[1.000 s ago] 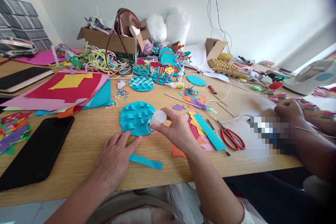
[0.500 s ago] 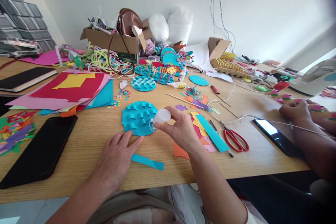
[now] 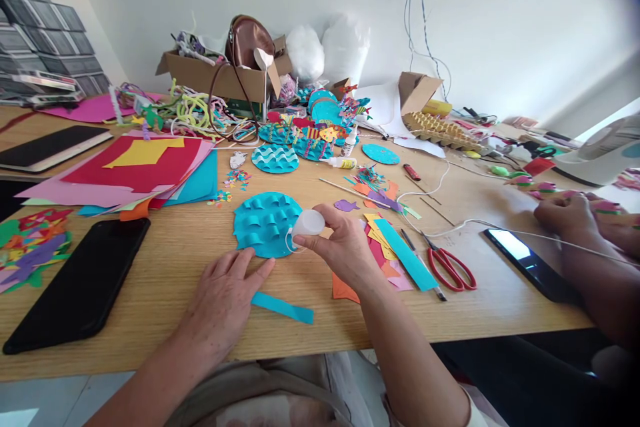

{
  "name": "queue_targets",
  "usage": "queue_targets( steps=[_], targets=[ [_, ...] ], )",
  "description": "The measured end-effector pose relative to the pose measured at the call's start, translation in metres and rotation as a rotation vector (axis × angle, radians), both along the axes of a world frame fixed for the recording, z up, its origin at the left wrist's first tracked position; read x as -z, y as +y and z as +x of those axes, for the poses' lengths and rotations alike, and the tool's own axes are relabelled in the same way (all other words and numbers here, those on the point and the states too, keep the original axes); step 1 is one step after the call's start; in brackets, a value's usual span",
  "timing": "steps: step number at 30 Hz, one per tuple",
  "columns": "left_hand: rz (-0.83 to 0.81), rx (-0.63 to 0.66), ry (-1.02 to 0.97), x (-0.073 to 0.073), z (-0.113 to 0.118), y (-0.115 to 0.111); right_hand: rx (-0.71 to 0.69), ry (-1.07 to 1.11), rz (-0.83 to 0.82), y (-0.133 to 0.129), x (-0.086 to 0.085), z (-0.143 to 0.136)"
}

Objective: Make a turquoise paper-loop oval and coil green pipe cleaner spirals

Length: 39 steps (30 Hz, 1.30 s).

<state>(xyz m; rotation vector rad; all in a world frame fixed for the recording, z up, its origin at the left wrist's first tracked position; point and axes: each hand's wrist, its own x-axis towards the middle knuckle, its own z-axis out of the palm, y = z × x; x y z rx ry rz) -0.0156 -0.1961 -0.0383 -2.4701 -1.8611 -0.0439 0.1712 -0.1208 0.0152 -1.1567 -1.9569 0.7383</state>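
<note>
A round blue paper disc (image 3: 265, 217) with rows of raised, curled paper strips lies on the table before me. My right hand (image 3: 343, 243) grips a small translucent white glue bottle (image 3: 309, 221), tipped over the disc's right edge with its thin cap strap hanging loose. The nozzle is too hard to make out. Resting on the tabletop, my left hand (image 3: 223, 293) has its fingers apart, with fingertips at the disc's near edge. A loose blue paper strip (image 3: 283, 308) lies just right of that hand.
Red-handled scissors (image 3: 453, 267), a brush and paper pieces lie right of my right arm. A black phone (image 3: 80, 283) and stacked coloured paper (image 3: 125, 173) occupy the left. Another person's hands (image 3: 565, 213) work at far right, near a lit phone (image 3: 530, 263) and a white cable.
</note>
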Motion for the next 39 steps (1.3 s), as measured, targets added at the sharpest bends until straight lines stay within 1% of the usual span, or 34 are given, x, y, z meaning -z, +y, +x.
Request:
queue_targets(
  steps=[7, 11, 17, 23, 26, 30, 34, 39],
  targets=[
    [0.007, -0.004, 0.004, 0.0003, 0.0004, 0.0004, 0.006, -0.023, 0.001, -0.0008, -0.0031, 0.0002],
    [0.024, 0.0, 0.005, 0.0019, 0.0001, 0.0004, 0.007, -0.001, 0.008, -0.0003, -0.005, 0.0014],
    [0.028, -0.003, -0.007, 0.0025, 0.0, 0.0001, 0.002, -0.011, -0.026, 0.0004, -0.0039, -0.0016],
    [0.003, -0.011, 0.003, 0.0003, 0.0008, 0.0002, 0.007, 0.011, -0.007, 0.0004, -0.0035, -0.0005],
    [0.008, -0.014, -0.007, 0.0008, 0.0007, 0.0001, 0.004, 0.022, -0.015, 0.0014, -0.0021, -0.0005],
    [0.021, -0.01, 0.001, 0.0011, 0.0009, -0.0005, 0.009, -0.019, -0.021, 0.0009, -0.0027, 0.0],
    [0.022, -0.013, 0.02, -0.0004, 0.0016, -0.0007, 0.002, 0.014, -0.011, 0.0005, -0.004, 0.001],
    [0.026, -0.006, 0.015, -0.0008, 0.0018, -0.0006, 0.006, -0.006, -0.042, 0.0004, -0.0027, 0.0]
  ],
)
